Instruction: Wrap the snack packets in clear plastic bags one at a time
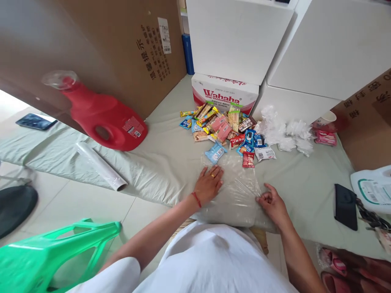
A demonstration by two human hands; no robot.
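A clear plastic bag lies flat on the cloth-covered surface in front of me. Spread on its left side is my left hand, palm down with a ring and a red string bracelet on the wrist. At the bag's right edge, my right hand pinches the plastic between thumb and fingers. Just beyond the bag sits a pile of wrapped snacks in many colours. A light blue packet lies closest to my left hand, and a small red packet is near the bag's far edge.
Behind the snacks stands a Wahaha carton. Crumpled clear bags lie to its right. Leftward are a red jug and a plastic film roll. A black phone-like object lies at right; a green stool stands lower left.
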